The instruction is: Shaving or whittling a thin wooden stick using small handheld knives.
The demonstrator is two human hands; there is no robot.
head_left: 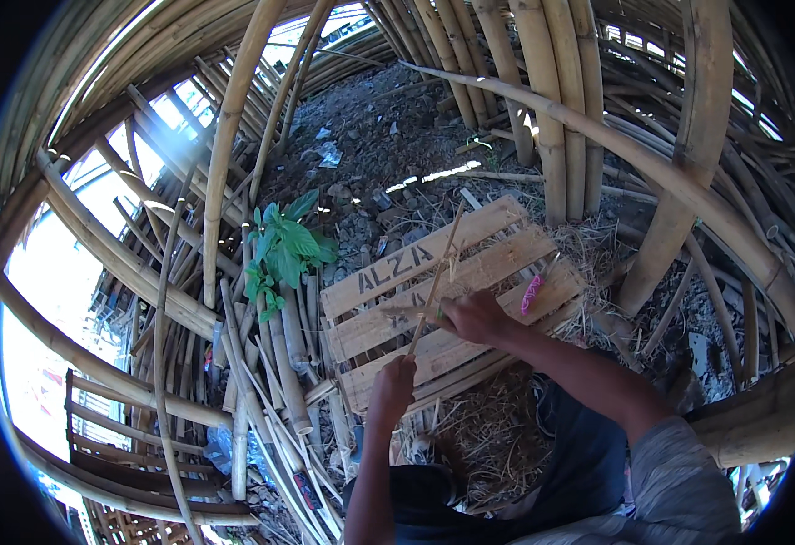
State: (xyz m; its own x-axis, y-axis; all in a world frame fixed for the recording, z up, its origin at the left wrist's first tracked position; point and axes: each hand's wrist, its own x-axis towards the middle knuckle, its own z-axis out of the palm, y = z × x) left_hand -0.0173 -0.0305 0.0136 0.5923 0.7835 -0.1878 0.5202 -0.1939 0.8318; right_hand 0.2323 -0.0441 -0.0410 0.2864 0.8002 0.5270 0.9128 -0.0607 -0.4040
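Note:
My left hand [393,389] is closed around the lower end of a thin bamboo stick [435,275], which slants up and away over a slatted wooden crate [370,325]. My right hand [474,318] grips a knife, whose handle is mostly covered by the fingers. The knife's blade [408,312] looks smeared and points left, crossing the stick just above my left hand. Whether the edge touches the stick I cannot tell. On the crate's right part lies a small bright pink item [531,294], its kind unclear. Dark printed lettering marks the slats.
A leafy green plant [287,247] grows left of the crate. Cut bamboo poles [292,368] lie below it. Thick upright bamboo posts [552,118] and a long bent pole [616,141] stand at the far right. Dry shavings [497,431] cover the ground near my legs.

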